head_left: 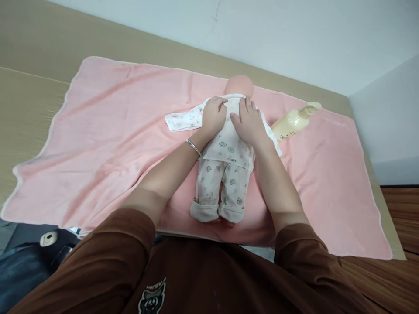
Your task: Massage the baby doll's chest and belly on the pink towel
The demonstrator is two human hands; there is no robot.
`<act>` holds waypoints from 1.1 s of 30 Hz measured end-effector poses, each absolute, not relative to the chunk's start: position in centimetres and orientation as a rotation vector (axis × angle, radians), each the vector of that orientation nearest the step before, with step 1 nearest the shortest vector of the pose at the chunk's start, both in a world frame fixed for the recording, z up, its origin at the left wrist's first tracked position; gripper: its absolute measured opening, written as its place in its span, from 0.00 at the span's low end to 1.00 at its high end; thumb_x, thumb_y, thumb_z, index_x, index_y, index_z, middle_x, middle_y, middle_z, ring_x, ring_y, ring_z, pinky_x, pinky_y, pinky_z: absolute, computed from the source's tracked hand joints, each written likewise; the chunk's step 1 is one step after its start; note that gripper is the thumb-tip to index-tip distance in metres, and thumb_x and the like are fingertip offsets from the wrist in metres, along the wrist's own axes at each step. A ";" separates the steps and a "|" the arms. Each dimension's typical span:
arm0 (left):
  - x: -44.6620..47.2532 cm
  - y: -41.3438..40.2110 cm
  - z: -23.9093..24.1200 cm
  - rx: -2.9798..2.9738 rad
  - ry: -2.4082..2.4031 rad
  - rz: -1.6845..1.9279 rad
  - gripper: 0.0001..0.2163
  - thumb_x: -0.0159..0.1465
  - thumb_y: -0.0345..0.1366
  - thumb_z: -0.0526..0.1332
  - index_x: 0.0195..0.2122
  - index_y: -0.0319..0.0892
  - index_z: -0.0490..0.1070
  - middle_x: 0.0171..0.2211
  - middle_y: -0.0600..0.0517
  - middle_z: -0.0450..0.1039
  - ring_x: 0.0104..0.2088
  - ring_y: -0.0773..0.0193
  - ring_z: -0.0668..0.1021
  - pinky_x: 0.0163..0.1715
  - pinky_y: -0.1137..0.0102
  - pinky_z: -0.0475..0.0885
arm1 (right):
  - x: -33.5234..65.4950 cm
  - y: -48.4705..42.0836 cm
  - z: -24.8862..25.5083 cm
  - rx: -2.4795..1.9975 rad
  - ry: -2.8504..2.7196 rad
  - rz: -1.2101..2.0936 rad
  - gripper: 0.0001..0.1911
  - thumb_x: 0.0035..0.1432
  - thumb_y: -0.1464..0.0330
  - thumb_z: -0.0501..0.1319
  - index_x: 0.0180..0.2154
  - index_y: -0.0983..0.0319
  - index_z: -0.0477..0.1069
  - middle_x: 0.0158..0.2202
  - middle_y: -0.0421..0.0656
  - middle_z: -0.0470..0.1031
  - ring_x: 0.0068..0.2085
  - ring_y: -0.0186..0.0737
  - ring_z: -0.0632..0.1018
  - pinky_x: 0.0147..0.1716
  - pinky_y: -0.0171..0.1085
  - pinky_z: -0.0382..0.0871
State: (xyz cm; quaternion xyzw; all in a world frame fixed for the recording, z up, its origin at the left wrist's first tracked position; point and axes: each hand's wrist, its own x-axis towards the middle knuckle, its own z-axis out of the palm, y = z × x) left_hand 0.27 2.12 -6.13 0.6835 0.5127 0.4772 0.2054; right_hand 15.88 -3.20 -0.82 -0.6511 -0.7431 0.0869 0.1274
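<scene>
A baby doll (225, 165) in a white printed top and trousers lies on a pink towel (111, 144), head (238, 85) away from me. My left hand (213, 115) has its fingers curled on the top's fabric at the doll's left shoulder. My right hand (248, 120) presses on the upper chest, fingers together and bent on the cloth near the collar. One empty sleeve (181, 121) of the top spreads out to the left.
A cream-yellow pump bottle (293, 123) lies on its side on the towel just right of the doll. The towel covers a tan board (29, 100) against a white wall. Wooden floor (402, 218) shows at right. Dark objects (36, 248) sit at lower left.
</scene>
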 end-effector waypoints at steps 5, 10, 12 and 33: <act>0.3 2.3 -6.2 1.896 1.447 1.300 0.19 0.68 0.24 0.53 0.47 0.45 0.83 0.54 0.47 0.87 0.58 0.56 0.84 0.66 0.60 0.78 | 12.9 -6.3 -0.3 -1.831 -2.279 0.194 0.36 0.75 0.60 0.52 0.79 0.65 0.57 0.84 0.57 0.51 0.84 0.73 0.50 0.81 0.76 0.46; 0.3 2.3 -6.4 1.923 1.427 1.306 0.19 0.69 0.25 0.53 0.48 0.47 0.82 0.55 0.48 0.86 0.59 0.56 0.84 0.67 0.59 0.78 | 14.5 -3.7 -0.3 -1.776 -2.232 0.260 0.35 0.74 0.61 0.52 0.78 0.61 0.60 0.84 0.50 0.54 0.85 0.66 0.52 0.83 0.71 0.45; 0.3 2.3 -6.4 1.929 1.423 1.315 0.20 0.69 0.24 0.52 0.48 0.47 0.82 0.54 0.48 0.86 0.59 0.56 0.84 0.67 0.59 0.78 | 15.9 -2.5 -0.7 -1.790 -2.190 0.301 0.36 0.74 0.59 0.53 0.78 0.63 0.59 0.84 0.52 0.52 0.85 0.65 0.52 0.83 0.69 0.46; 2.2 -0.9 -4.6 2.175 1.435 0.991 0.23 0.72 0.38 0.63 0.65 0.33 0.74 0.71 0.30 0.73 0.76 0.33 0.70 0.80 0.42 0.60 | 19.0 -0.7 -2.4 -1.901 -1.913 0.360 0.35 0.78 0.53 0.50 0.72 0.70 0.65 0.80 0.64 0.60 0.83 0.66 0.58 0.82 0.67 0.51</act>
